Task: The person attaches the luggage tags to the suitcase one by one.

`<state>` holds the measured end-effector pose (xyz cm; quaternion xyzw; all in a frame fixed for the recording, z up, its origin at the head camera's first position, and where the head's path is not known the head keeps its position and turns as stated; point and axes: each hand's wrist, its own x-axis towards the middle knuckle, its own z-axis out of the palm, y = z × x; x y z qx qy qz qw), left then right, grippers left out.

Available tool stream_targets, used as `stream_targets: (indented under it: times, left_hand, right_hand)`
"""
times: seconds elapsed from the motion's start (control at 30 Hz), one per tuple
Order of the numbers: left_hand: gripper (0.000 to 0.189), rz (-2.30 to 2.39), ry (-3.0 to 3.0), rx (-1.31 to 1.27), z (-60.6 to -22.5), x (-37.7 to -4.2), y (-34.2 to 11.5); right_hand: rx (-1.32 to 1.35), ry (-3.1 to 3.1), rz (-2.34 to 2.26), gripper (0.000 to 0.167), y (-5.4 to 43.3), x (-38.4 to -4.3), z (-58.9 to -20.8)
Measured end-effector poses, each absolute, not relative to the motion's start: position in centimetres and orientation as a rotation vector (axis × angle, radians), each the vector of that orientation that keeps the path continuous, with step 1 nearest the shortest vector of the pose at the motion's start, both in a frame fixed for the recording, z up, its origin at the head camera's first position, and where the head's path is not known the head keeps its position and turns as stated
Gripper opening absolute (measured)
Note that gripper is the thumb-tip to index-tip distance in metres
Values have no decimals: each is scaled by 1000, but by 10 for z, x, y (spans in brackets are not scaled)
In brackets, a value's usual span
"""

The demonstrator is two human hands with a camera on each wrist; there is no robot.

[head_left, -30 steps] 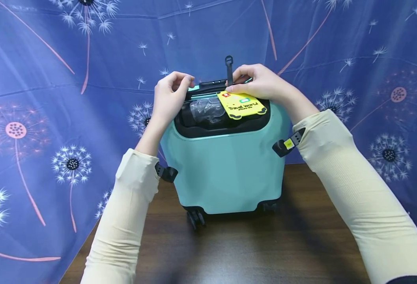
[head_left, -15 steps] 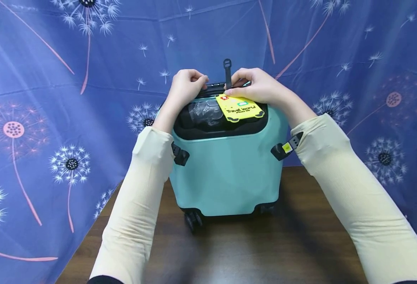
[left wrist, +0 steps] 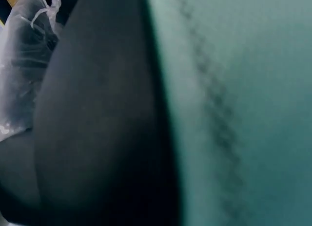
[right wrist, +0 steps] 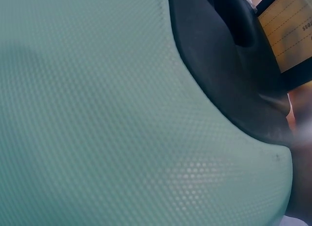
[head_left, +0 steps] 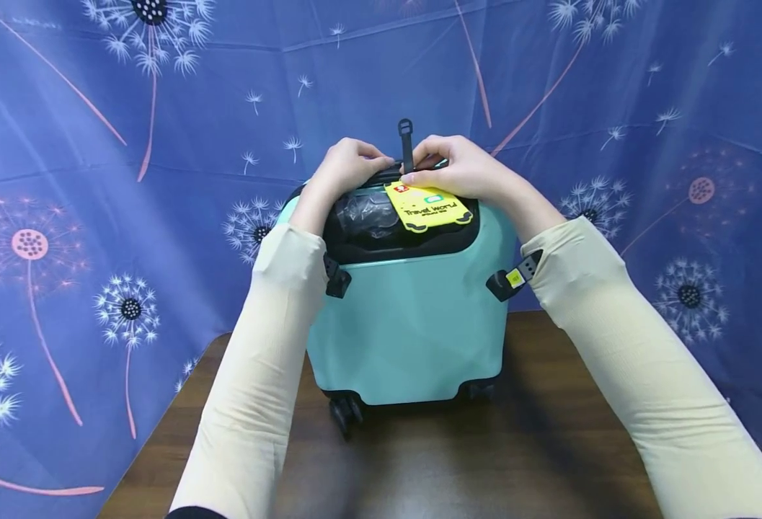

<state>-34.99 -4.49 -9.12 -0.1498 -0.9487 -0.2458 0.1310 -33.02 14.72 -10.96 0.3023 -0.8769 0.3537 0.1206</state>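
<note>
A small turquoise suitcase (head_left: 413, 324) stands upright, its textured shell (right wrist: 107, 114) filling much of the right wrist view. My right hand (head_left: 461, 171) pinches a yellow luggage tag (head_left: 429, 209) at its top, beside the black carry handle (head_left: 383, 177). The tag's black buckle strap (head_left: 406, 140) sticks up between my hands. The tag's lined back (right wrist: 287, 31) shows in the right wrist view. My left hand (head_left: 348, 169) reaches over the suitcase's top, fingertips at the handle close to the strap; whether they grip anything is hidden. Neither wrist view shows the fingers clearly.
A clear plastic-wrapped bundle (head_left: 368, 215) sits in the suitcase's black recess (left wrist: 97, 109). Black wheels (head_left: 347, 412) rest on a brown wooden table (head_left: 419, 468). A blue dandelion-print cloth (head_left: 179, 238) hangs behind and at the sides.
My left hand has moved right along the suitcase's top, toward the strap. My right hand keeps its hold on the tag. The whole scene sits slightly lower and further left in the head view.
</note>
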Motion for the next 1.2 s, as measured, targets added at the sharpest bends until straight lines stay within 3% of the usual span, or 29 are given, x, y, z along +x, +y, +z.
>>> stream_targets:
  times: [0.33, 0.57, 0.9, 1.2]
  left_hand:
    - [47, -400, -2968, -493, -93, -351, -38]
    - [43, -356, -2894, -443, -97, -349, -37]
    - [28, -703, -2784, -415, -100, -343, -45]
    - [37, -1183, -2637, -473, -100, -342, -52]
  right_hand:
    - [848, -2588, 999, 31, 151, -328, -109]
    - [857, -2576, 1008, 29, 149, -328, -110]
    - [865, -2583, 1006, 28, 146, -326, -110]
    - [868, -2537, 1085, 26, 147, -326, -111]
